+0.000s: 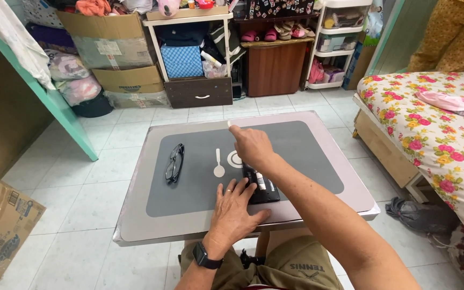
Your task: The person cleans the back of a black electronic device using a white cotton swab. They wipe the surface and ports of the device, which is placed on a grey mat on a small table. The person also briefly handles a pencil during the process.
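Now your left hand [236, 207] lies flat, steadying the black case [260, 185], while your right hand [251, 145] pinches a small white piece [229, 124] above it; spoon [218, 164] and glasses [174, 162] wait untouched at left.

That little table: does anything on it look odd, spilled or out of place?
Nothing is spilled or broken. The black glasses lie folded left of the white spoon. The left hand rests on a black tray, which lies slightly askew. The right hand pinches something small and white.
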